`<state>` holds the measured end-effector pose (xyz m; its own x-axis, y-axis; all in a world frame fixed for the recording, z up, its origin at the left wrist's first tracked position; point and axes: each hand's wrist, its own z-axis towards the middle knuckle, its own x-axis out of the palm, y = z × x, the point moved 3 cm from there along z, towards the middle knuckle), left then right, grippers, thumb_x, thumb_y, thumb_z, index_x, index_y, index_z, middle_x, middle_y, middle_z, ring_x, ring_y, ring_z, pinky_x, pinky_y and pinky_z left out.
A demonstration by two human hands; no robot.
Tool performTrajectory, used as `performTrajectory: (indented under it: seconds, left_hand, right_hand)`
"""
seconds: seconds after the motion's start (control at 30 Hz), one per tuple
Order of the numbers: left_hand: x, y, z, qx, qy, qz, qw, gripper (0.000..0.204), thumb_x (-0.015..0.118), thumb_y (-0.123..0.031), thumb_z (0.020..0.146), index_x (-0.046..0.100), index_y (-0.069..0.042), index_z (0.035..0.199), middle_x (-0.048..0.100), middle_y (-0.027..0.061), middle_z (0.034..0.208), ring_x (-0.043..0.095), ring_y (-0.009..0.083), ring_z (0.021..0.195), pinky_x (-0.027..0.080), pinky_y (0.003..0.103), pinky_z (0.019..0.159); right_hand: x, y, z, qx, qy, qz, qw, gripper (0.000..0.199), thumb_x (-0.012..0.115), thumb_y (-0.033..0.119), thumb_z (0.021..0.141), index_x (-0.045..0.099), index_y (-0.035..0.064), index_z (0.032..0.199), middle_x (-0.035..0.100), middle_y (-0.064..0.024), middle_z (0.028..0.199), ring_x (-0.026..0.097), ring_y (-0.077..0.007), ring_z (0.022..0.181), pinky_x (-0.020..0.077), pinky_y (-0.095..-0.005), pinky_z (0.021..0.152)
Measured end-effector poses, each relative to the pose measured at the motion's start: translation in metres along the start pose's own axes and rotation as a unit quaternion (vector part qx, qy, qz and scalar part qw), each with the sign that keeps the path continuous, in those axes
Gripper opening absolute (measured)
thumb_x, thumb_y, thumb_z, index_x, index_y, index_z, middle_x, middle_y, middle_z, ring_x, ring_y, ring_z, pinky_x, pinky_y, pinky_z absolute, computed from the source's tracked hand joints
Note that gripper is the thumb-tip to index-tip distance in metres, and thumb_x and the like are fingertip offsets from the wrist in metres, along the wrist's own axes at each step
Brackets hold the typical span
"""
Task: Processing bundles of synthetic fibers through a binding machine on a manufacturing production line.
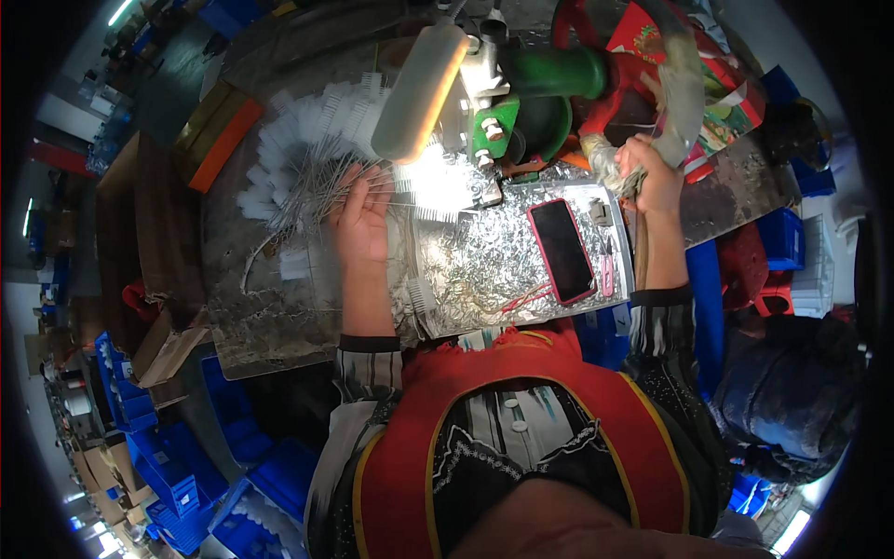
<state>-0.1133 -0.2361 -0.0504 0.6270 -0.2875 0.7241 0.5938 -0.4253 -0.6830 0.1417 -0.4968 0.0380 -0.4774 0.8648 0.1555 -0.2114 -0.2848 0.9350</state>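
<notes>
My left hand [361,219] is at the left of the work surface, palm turned up, its fingers curled around thin pale wire-like strands [321,182]. These strands run into a heap of white comb-like plastic pieces [279,154]. Beyond and to the right stands a green hand press [559,74], with a lit lamp [424,93] shining down beside it. My right hand [656,177] is wrapped around the press's handle [610,163], which is bound in pale tape. What sits under the press tool is lost in the lamp's glare.
A foil-covered board [475,261] carries a phone in a pink case [561,252], a small pink-handled tool [607,270] and a small grey block [601,212]. An orange-sided box [223,144] stands at left. Blue bins [172,466] are below left; a red printed carton [731,102] is at right.
</notes>
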Motion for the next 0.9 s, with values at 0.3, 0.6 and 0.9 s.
performTrajectory:
  seconds: [0.3, 0.6, 0.9]
  left_hand:
    - [0.007, 0.011, 0.001, 0.025, 0.004, 0.012, 1.0, 0.028, 0.053, -0.005, 0.084, 0.046, 0.003, 0.109, 0.057, 0.0169, 0.1, 0.056, 0.0244, 0.093, 0.046, 0.038, 0.086]
    - [0.006, 0.01, -0.003, 0.032, 0.019, 0.025, 0.999, 0.03, 0.053, -0.006, 0.084, 0.045, 0.003, 0.112, 0.056, 0.0149, 0.103, 0.056, 0.0225, 0.095, 0.046, 0.037, 0.086]
    - [0.009, 0.016, -0.016, 0.036, 0.022, 0.011, 0.999, 0.031, 0.051, -0.005, 0.084, 0.044, 0.002, 0.114, 0.054, 0.0154, 0.106, 0.053, 0.0216, 0.099, 0.045, 0.036, 0.088]
  right_hand:
    - [0.008, 0.035, 0.007, 0.097, -0.01, -0.031, 0.995, 0.022, 0.055, 0.008, 0.072, 0.048, 0.0026, 0.052, 0.044, -0.0075, 0.046, 0.046, -0.0183, 0.046, 0.0394, -0.0285, 0.054]
    - [0.009, 0.051, 0.017, 0.134, 0.018, -0.078, 0.988, 0.026, 0.056, 0.011, 0.073, 0.047, 0.0039, 0.049, 0.045, -0.0072, 0.046, 0.047, -0.0174, 0.046, 0.0398, -0.0292, 0.054]
    - [0.004, 0.049, 0.023, 0.135, 0.039, -0.08, 0.987, 0.026, 0.056, 0.012, 0.072, 0.048, 0.0031, 0.05, 0.045, -0.0081, 0.046, 0.046, -0.0186, 0.045, 0.0399, -0.0287, 0.053]
